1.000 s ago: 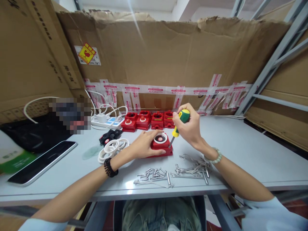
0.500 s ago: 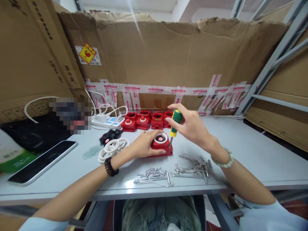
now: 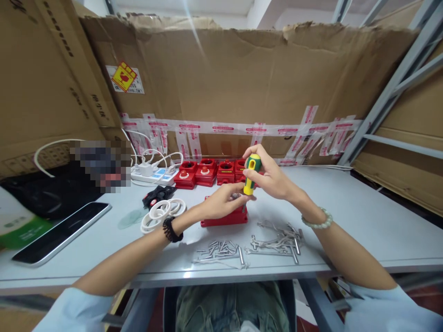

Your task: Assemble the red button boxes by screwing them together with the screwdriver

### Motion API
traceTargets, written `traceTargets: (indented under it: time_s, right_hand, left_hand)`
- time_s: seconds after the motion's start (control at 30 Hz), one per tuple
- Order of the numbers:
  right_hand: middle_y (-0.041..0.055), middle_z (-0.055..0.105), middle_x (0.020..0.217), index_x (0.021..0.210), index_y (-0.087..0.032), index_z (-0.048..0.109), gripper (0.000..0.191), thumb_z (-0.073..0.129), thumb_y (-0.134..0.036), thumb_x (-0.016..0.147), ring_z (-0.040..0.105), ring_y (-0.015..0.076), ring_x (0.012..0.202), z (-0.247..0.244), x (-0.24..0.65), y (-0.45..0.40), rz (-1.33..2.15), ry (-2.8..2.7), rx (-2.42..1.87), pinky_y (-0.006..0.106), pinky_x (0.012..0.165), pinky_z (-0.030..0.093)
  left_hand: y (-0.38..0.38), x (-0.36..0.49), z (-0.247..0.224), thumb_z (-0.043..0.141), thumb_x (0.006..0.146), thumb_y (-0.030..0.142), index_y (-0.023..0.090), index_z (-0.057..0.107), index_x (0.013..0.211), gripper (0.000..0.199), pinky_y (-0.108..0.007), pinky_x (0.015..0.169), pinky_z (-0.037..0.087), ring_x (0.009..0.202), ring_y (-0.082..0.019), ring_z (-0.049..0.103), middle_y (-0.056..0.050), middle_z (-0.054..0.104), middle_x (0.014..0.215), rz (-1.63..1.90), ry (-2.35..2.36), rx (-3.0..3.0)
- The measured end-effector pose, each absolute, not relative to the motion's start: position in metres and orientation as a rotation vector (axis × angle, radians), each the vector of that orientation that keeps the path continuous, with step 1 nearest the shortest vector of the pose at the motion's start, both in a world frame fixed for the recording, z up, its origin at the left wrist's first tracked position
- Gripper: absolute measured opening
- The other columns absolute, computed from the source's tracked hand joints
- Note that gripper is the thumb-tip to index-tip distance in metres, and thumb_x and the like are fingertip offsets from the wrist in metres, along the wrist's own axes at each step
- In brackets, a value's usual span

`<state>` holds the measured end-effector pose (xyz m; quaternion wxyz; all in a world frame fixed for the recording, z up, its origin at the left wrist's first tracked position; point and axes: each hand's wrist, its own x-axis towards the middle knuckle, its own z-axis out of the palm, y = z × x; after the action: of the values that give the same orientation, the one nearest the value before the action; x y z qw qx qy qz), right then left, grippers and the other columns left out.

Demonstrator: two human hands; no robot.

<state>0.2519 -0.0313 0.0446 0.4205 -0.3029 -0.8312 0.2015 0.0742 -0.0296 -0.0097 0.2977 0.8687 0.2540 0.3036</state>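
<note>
My right hand [image 3: 268,174] grips a green and yellow screwdriver [image 3: 252,174], its handle upright and its shaft pointing down. The thumb and fingertips of my left hand [image 3: 226,200] close together around the shaft just below the handle. Beneath them a red housing [image 3: 224,219] lies on the table. My left hand covers most of its top, and the white ring seen on it earlier is hidden. The screwdriver's tip comes down by the housing's right end; I cannot make out the screw there.
Several red housings [image 3: 185,177] line the back beside a white power strip [image 3: 169,177]. Left are white rings [image 3: 161,212], black parts [image 3: 157,196] and a phone [image 3: 62,233]. Loose screws [image 3: 221,249] and metal rods with cords [image 3: 280,242] lie in front. Cardboard [image 3: 242,78] walls the back.
My left hand has left the housing's side and moved up and right to the screwdriver's shaft. My right hand has turned the handle and shifted its fingers around it.
</note>
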Motion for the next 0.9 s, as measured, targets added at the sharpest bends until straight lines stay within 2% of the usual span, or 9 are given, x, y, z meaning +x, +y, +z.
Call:
traceTargets:
  time_s: [0.13, 0.3, 0.43, 0.5, 0.57, 0.67, 0.73, 0.8, 0.9]
  right_hand:
    - [-0.0029, 0.046, 0.083, 0.105, -0.022, 0.043, 0.023, 0.054, -0.022, 0.085, 0.045, 0.0102, 0.067, 0.039, 0.247, -0.034, 0.477, -2.023, -0.774, 0.027, 0.064, 0.042]
    - [-0.0027, 0.054, 0.083, 0.110, -0.022, 0.043, 0.034, 0.062, -0.031, 0.083, 0.052, 0.0116, 0.069, 0.035, 0.240, -0.039, 0.496, -1.945, -0.800, 0.029, 0.067, 0.044]
    - [-0.0024, 0.055, 0.082, 0.109, -0.022, 0.046, 0.040, 0.069, -0.033, 0.078, 0.054, 0.0125, 0.070, 0.032, 0.238, -0.037, 0.506, -1.930, -0.819, 0.030, 0.068, 0.046]
    - [-0.0019, 0.054, 0.083, 0.107, -0.021, 0.048, 0.037, 0.069, -0.032, 0.078, 0.054, 0.0123, 0.071, 0.031, 0.238, -0.036, 0.477, -1.925, -0.825, 0.029, 0.068, 0.045]
    - [-0.0014, 0.054, 0.084, 0.106, -0.020, 0.049, 0.033, 0.066, -0.031, 0.080, 0.053, 0.0121, 0.071, 0.030, 0.239, -0.035, 0.477, -1.912, -0.827, 0.029, 0.068, 0.045]
    - [-0.0001, 0.054, 0.086, 0.107, -0.019, 0.050, 0.030, 0.063, -0.030, 0.082, 0.054, 0.0127, 0.074, 0.030, 0.240, -0.033, 0.498, -1.888, -0.831, 0.029, 0.069, 0.046]
    - [0.0006, 0.055, 0.088, 0.108, -0.019, 0.050, 0.030, 0.062, -0.030, 0.082, 0.055, 0.0135, 0.076, 0.030, 0.240, -0.034, 0.520, -1.882, -0.824, 0.029, 0.069, 0.046]
    - [0.0005, 0.055, 0.087, 0.110, -0.020, 0.049, 0.031, 0.062, -0.030, 0.083, 0.056, 0.0134, 0.076, 0.030, 0.239, -0.036, 0.555, -1.887, -0.818, 0.029, 0.069, 0.047]
    - [-0.0004, 0.057, 0.085, 0.110, -0.020, 0.048, 0.035, 0.064, -0.027, 0.080, 0.056, 0.0125, 0.072, 0.031, 0.236, -0.041, 0.610, -1.912, -0.789, 0.029, 0.068, 0.048]
  left_hand:
    - [-0.024, 0.080, -0.018, 0.059, 0.088, 0.028, 0.010, 0.067, 0.092, 0.020, -0.031, 0.081, 0.053, 0.086, -0.021, 0.071, -0.011, 0.075, 0.091, 0.896, 0.608, 1.971]
    - [-0.022, 0.079, -0.026, 0.069, 0.079, 0.028, 0.012, 0.068, 0.080, 0.016, -0.029, 0.075, 0.053, 0.075, -0.018, 0.070, -0.008, 0.074, 0.082, 0.967, 0.686, 1.887]
    - [-0.019, 0.083, -0.032, 0.077, 0.072, 0.034, 0.013, 0.061, 0.066, 0.027, -0.026, 0.062, 0.049, 0.060, -0.013, 0.061, -0.003, 0.067, 0.066, 1.074, 0.772, 1.880]
    - [-0.020, 0.084, -0.033, 0.078, 0.071, 0.037, 0.014, 0.056, 0.066, 0.032, -0.024, 0.058, 0.047, 0.056, -0.010, 0.056, 0.001, 0.062, 0.062, 1.135, 0.814, 1.884]
    - [-0.022, 0.082, -0.031, 0.076, 0.074, 0.038, 0.015, 0.058, 0.082, 0.030, -0.024, 0.061, 0.049, 0.063, -0.011, 0.058, -0.001, 0.065, 0.078, 1.159, 0.803, 1.908]
    - [-0.023, 0.076, -0.024, 0.069, 0.080, 0.036, 0.017, 0.055, 0.112, 0.039, -0.029, 0.075, 0.053, 0.086, -0.016, 0.065, -0.008, 0.065, 0.112, 1.016, 0.660, 1.948]
    - [-0.022, 0.073, -0.021, 0.065, 0.083, 0.034, 0.015, 0.058, 0.110, 0.034, -0.033, 0.082, 0.052, 0.092, -0.019, 0.066, -0.010, 0.068, 0.107, 0.845, 0.576, 1.945]
    - [-0.019, 0.073, -0.022, 0.065, 0.083, 0.033, 0.012, 0.063, 0.098, 0.026, -0.034, 0.085, 0.052, 0.089, -0.020, 0.068, -0.009, 0.072, 0.092, 0.759, 0.554, 1.913]
    - [-0.017, 0.077, -0.027, 0.072, 0.076, 0.031, 0.012, 0.062, 0.081, 0.023, -0.031, 0.075, 0.052, 0.076, -0.018, 0.066, -0.005, 0.069, 0.077, 0.852, 0.622, 1.879]
